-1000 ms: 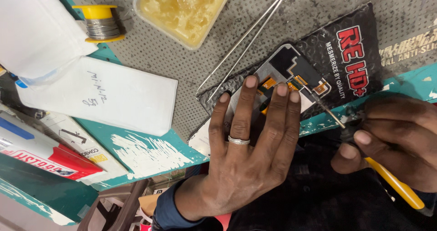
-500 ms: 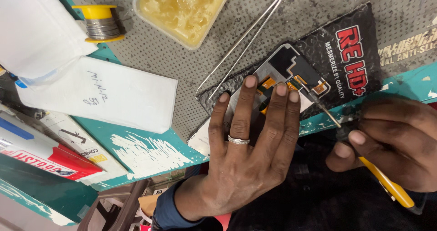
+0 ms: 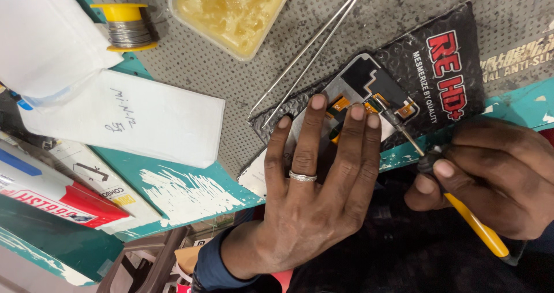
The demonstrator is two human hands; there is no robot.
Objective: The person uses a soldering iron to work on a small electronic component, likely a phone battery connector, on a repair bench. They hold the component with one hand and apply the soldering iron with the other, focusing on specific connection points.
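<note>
Your left hand (image 3: 311,195) lies flat, fingers (image 3: 314,131) spread and pressing on the phone screen assembly (image 3: 369,82), a ring (image 3: 303,176) on one finger. Your right hand (image 3: 490,177) pinches a yellow-handled screwdriver (image 3: 461,212) between thumb and fingertips, its tip touching the orange flex connectors at the assembly's upper end. The assembly rests on a black bubble pouch (image 3: 456,45) lying on the grey mat (image 3: 231,79), at the edge of the teal bench (image 3: 184,195). Tweezers (image 3: 311,48) lie just beside the pouch, pointing away from your fingers. Beyond them sit a tub of yellow flux (image 3: 231,10) and a solder spool (image 3: 124,27). A white box (image 3: 133,117) lies to the left, near red-and-white cartons (image 3: 57,195).
</note>
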